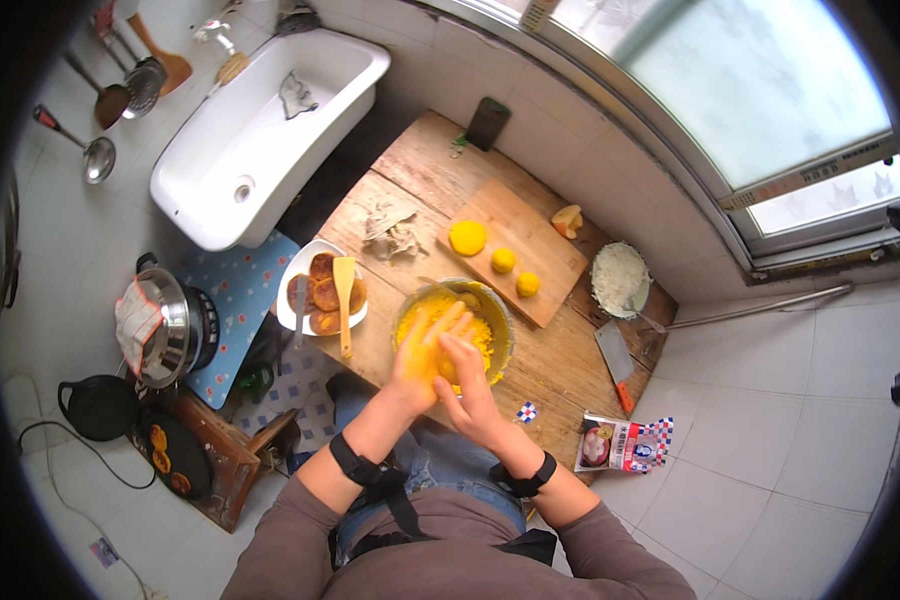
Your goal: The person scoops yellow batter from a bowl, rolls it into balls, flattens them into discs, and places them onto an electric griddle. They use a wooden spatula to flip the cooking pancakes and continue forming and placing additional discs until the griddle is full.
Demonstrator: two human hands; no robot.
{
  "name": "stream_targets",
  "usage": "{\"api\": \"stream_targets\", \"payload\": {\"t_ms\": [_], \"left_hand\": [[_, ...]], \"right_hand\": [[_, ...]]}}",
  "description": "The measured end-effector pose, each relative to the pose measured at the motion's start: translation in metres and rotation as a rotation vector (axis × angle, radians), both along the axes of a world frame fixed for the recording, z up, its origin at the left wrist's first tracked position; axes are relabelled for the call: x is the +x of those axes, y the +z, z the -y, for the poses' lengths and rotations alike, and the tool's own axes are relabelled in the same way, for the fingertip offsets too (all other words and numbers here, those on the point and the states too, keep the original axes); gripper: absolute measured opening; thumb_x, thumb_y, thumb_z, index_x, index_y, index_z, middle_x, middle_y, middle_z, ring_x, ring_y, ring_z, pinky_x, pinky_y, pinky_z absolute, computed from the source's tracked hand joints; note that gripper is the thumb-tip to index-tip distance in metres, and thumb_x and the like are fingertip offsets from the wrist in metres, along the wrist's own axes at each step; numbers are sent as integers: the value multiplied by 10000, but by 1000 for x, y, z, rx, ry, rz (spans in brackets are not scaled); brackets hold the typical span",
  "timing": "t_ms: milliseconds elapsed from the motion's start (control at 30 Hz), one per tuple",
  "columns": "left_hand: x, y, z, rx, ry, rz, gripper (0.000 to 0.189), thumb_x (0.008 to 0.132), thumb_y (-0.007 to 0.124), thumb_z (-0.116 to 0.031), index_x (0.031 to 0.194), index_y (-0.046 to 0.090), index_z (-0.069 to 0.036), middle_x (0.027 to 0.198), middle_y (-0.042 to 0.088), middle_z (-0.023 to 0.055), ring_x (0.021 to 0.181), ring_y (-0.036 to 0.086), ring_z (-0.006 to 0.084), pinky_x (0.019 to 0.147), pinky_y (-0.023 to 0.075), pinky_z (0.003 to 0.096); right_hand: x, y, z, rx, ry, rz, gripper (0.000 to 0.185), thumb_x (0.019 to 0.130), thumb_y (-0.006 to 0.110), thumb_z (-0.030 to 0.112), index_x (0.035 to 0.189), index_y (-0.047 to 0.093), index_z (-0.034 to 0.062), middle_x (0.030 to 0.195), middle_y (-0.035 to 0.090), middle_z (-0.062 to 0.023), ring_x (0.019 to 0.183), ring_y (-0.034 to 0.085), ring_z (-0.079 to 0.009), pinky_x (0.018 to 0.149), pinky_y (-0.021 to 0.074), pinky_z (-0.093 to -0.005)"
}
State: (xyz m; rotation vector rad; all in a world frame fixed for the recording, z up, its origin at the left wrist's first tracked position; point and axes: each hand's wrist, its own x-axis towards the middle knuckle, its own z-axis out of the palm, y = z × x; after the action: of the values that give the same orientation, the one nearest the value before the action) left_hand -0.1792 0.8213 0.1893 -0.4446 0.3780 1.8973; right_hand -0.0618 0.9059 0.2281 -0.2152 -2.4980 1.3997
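Note:
Both hands meet above a metal bowl [504, 337] of crumbly yellow dough [427, 309]. My left hand [418, 364] is smeared yellow, with its fingers stretched out. My right hand [469, 379] curves against that palm, and a lump of yellow dough [447, 367] shows partly between them; the fingers hide the rest. On a wooden cutting board [529, 244] beyond the bowl lie a flattened yellow dough round [467, 238] and two yellow dough balls [502, 260]. Left of the bowl, a white plate [288, 281] holds several browned cakes [325, 294], with a wooden spatula [344, 300] across it.
A bowl of white flour [619, 279] and a cleaver [615, 352] are at the right on the wooden table [375, 360], near a flour packet [622, 444]. A crumpled cloth [391, 231] lies behind the plate. At left stand a white sink [210, 180] and a steel pot [169, 326].

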Motion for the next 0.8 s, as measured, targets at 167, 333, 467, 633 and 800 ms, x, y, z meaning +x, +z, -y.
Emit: {"api": "stream_targets", "payload": {"t_ms": [167,333,467,633,800], "left_hand": [[-4,-12,3,-77,-106,-199,704,1116,373,-593,1680,344,-173,1755,256,138,1622,202,289,1305,114,455],[-20,-21,22,-139,-122,-181,643,1131,388,-524,1659,387,-158,1723,330,118,1603,249,286,1299,143,439],[-10,-25,28,-212,-144,-133,602,1127,437,-463,1613,443,-107,1643,446,95,1513,392,257,1246,284,416],[-13,-25,37,-254,-159,-139,559,1130,454,-390,1584,467,-65,1605,497,98,1470,452,245,1223,349,403],[-21,-24,41,-293,-116,-87,531,1136,453,-337,1582,469,-50,1603,509,123,1478,467,253,1233,348,391]], "right_hand": [[9,-50,-69,-547,-279,64,580,997,686,86,1534,479,14,1419,563,-193,1325,561,-330,1153,418,-388],[18,-111,-193,169,-697,263,588,876,769,40,1417,546,-13,1327,579,-211,1261,586,-369,1086,488,-418],[21,-159,-239,285,-627,329,629,831,800,45,1408,556,-14,1328,572,-238,1265,567,-422,1101,478,-440],[1,-155,-235,450,-469,472,717,818,855,155,1449,549,3,1465,540,-246,1328,547,-416,1134,450,-463],[-76,-132,-222,344,-360,237,731,891,792,200,1516,480,-13,1508,508,-264,1397,494,-432,1190,403,-490]]}}
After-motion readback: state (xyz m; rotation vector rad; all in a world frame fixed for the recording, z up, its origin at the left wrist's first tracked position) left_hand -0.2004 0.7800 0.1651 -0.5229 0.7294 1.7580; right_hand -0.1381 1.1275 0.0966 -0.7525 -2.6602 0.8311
